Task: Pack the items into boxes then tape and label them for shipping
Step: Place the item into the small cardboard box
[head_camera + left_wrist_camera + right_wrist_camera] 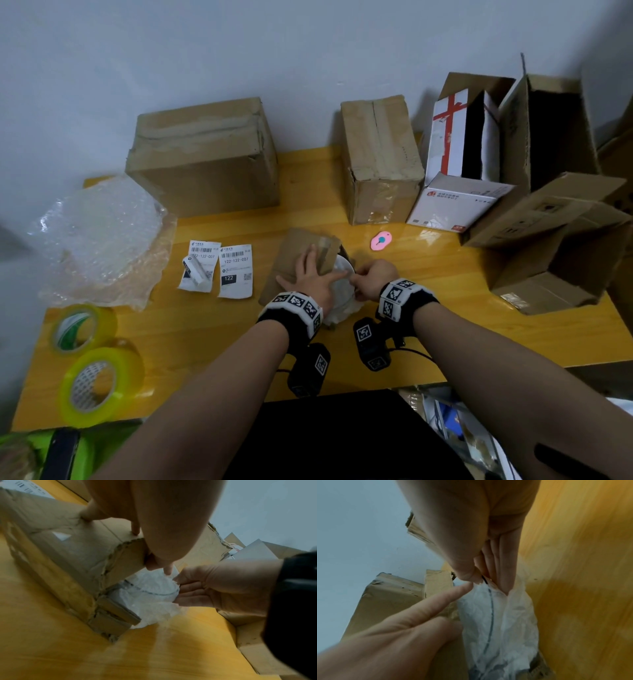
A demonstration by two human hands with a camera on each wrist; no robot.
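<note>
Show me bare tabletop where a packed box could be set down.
Bare yellow wooden table shows along the near edge, between the two yellow-green tape rolls and the left hand. More lies right of the right hand, before the opened cardboard boxes. The back row is crowded.

Bare forearms, each wrist in a black band with white square-code tags, a black tagged camera cabled beneath it.

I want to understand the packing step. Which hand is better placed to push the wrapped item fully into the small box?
Probably the right hand: it already pinches the white wrapped item, while the left hand steadies the small box.
</note>
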